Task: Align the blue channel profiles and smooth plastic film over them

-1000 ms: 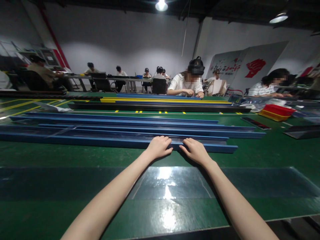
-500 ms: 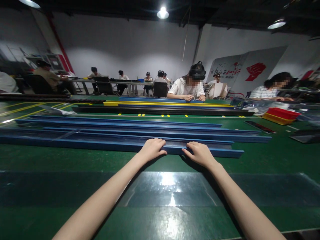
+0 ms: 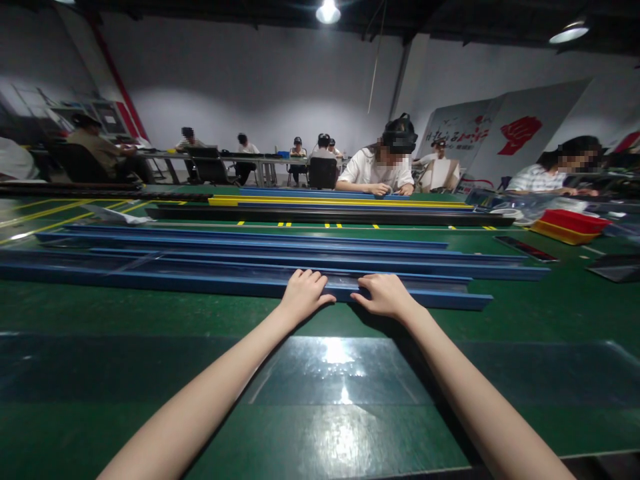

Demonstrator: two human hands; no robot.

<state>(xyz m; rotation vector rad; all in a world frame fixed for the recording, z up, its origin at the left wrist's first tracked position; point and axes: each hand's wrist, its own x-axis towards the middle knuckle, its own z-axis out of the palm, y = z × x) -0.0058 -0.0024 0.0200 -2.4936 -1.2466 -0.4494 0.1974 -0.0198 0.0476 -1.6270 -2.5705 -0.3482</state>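
Observation:
Both of my hands are on the nearest long blue channel strip (image 3: 225,283), which lies across the green table. My left hand (image 3: 305,293) has its fingers over the strip and its thumb along the near wall. Close by on the right, my right hand (image 3: 385,295) grips the same strip with curled fingers and the thumb at the front wall. Clear plastic shows inside the channel. Behind it lie more blue channel strips (image 3: 350,255). A clear plastic sheet (image 3: 150,370) stretches flat across the table beneath my forearms.
Farther back are a black strip (image 3: 325,215) and a yellow strip (image 3: 350,203). A red tray (image 3: 573,223), a phone (image 3: 526,248) and a dark sheet-like piece (image 3: 615,267) lie on the right. A co-worker (image 3: 375,167) sits across the table, with other people beyond.
My right hand has slid left along the blue strip, closer to my left hand, and its fingers are more curled. My left hand stays nearly in place. The view has shifted slightly.

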